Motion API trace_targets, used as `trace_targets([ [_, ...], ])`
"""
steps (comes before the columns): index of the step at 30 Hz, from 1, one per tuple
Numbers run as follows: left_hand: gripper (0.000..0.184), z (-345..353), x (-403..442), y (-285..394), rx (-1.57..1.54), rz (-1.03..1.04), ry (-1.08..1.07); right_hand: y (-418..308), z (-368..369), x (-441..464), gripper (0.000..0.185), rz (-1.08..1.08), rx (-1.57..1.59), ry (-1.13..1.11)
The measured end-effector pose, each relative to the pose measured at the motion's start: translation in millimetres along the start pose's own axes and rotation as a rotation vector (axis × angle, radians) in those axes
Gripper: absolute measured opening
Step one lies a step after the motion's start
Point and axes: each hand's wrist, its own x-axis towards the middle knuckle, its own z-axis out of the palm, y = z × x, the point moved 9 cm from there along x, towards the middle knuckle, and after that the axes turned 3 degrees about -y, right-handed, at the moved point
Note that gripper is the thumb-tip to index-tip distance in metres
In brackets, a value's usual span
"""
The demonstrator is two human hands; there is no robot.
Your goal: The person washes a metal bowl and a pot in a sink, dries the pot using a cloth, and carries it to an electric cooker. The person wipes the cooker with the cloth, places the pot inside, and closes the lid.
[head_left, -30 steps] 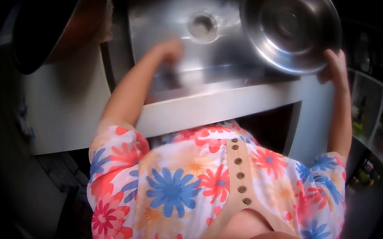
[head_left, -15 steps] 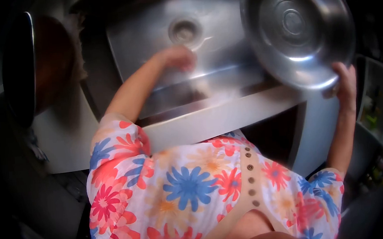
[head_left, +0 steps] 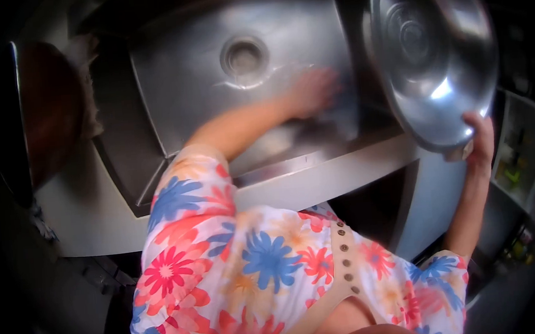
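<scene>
A large shiny metal basin (head_left: 418, 42) is tilted up at the right edge of the sink. My right hand (head_left: 480, 141) grips its lower right rim. My left hand (head_left: 317, 91) is over the right part of the steel sink (head_left: 191, 79), to the right of and below the drain (head_left: 244, 59). Motion smears its fingers, so whether it holds anything cannot be made out.
A dark round vessel (head_left: 50, 115) stands at the far left beside a frayed cloth (head_left: 87, 87). The white counter edge (head_left: 318, 177) runs between my body and the sink. Shelves with small items (head_left: 517, 147) are at the right.
My left hand has swept right across the sink, past the drain. The basin is tilted more steeply, with my right hand still on its rim. The view has shifted.
</scene>
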Motion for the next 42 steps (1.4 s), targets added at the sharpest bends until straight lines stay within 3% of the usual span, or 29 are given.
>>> trace_targets([
  [2, 0.054, 9.0, 18.5, 13.8, 0.100, 0.103, -0.040, -1.4, 6.6, -2.9, 0.010, 0.010, 0.060, -0.019],
  [5, 0.049, 19.0, 32.1, 12.0, 0.211, 0.153, 0.230, 2.9, 1.4, -4.7, 0.012, 0.017, 0.083, 0.037],
  [8, 0.071, -23.9, 37.6, -30.9, 0.226, -0.250, -0.233, 4.0, 2.9, -7.3, 0.011, 0.000, 0.097, 0.068],
  [10, 0.074, -56.2, 13.4, -59.4, 0.370, -0.319, -0.036, 9.4, -0.9, -4.1, 0.011, -0.010, 0.092, 0.023],
  [14, 0.072, -61.2, -60.9, -97.6, 0.399, -0.485, -0.067, 10.9, 2.5, 4.2, 0.008, -0.027, 0.130, -0.047],
  [17, 0.073, -54.9, -93.4, -93.3, 0.429, -0.496, -0.186, 1.3, 10.6, 1.4, 0.008, -0.024, 0.146, 0.006],
  [20, 0.073, -23.2, -46.7, -54.3, 0.312, -0.170, -0.081, 5.6, 9.6, 2.0, 0.009, -0.017, 0.142, 0.022],
  [22, 0.072, 13.2, 2.9, -39.0, 0.307, -0.086, -0.102, 8.0, 7.7, -0.3, 0.009, -0.025, 0.133, 0.028],
  [24, 0.076, 6.6, 41.5, -39.5, 0.164, -0.033, 0.103, 10.3, 2.5, -2.0, 0.010, -0.047, 0.147, 0.088],
  [31, 0.074, -40.7, 84.5, -76.0, 0.350, -0.116, 0.110, 14.4, 2.2, -3.8, 0.012, -0.025, 0.141, 0.078],
  [34, 0.073, -71.3, 85.8, -128.0, 0.352, -0.280, 0.351, 11.8, 4.0, -2.4, 0.011, -0.028, 0.120, 0.062],
  [38, 0.074, -95.9, 50.5, -148.6, 0.428, -0.393, 0.219, 1.4, 18.2, -7.8, 0.010, -0.035, 0.117, 0.050],
  [42, 0.071, -88.8, -42.3, -129.9, 0.403, -0.536, 0.107, -3.9, 24.1, -11.6, 0.009, -0.040, 0.131, 0.009],
])
